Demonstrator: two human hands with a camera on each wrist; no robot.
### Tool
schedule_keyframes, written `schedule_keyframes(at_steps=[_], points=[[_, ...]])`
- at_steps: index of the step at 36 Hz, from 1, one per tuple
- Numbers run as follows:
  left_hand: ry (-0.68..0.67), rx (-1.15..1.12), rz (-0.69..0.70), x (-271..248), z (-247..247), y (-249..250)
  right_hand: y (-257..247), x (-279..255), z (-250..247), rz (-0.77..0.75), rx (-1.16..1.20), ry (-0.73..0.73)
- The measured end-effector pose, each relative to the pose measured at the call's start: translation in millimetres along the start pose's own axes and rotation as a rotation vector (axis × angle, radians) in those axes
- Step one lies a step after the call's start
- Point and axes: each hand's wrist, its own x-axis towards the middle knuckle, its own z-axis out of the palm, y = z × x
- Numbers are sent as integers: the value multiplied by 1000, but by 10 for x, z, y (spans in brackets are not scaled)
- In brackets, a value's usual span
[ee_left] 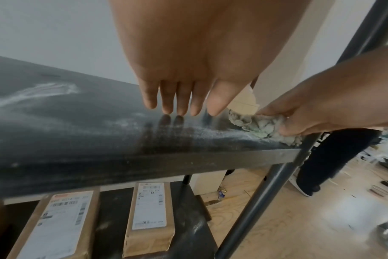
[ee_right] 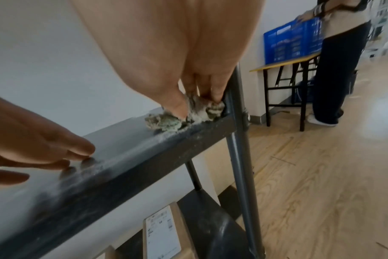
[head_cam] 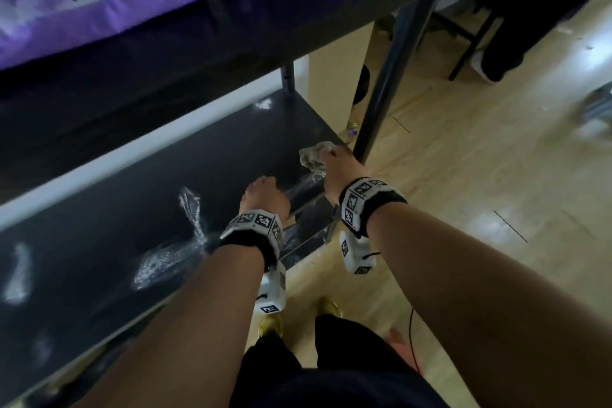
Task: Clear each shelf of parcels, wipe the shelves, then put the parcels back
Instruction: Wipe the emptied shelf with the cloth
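A dark shelf (head_cam: 99, 219) streaked with white dust holds no parcels. My right hand (head_cam: 334, 162) grips a crumpled grey-green rag (head_cam: 313, 156) and presses it into the shelf's front right corner by the upright post (head_cam: 390, 76); the rag (ee_left: 261, 126) (ee_right: 184, 113) sits in dust. My left hand (head_cam: 261, 192) rests beside it, fingers straight, fingertips (ee_left: 173, 108) on the shelf top (ee_left: 66, 122). Purple parcels (head_cam: 82, 10) lie on the shelf above. Brown cardboard parcels (ee_left: 148, 220) with white labels sit on the shelf below.
The grey post (ee_right: 239, 157) stands tight against the rag. Wooden floor (head_cam: 480, 175) spreads to the right. Another person (ee_right: 339, 61) stands by a small table (ee_right: 284, 64) carrying a blue crate (ee_right: 290, 43). A white wall lies behind the shelf.
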Motion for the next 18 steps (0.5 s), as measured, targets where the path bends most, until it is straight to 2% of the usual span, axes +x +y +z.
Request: schedule_keyframes(at_steps=[4, 6, 13, 18], points=[[-59, 41, -23, 27, 165, -4, 106, 68, 112, -60, 12, -43], [-38, 73, -13, 15, 175, -24, 102, 48, 141, -77, -2, -15], [1, 142, -50, -21, 227, 59, 105, -177, 388, -274, -53, 136], [-16, 172, -56, 0, 215, 101, 116, -160, 341, -309, -110, 108]])
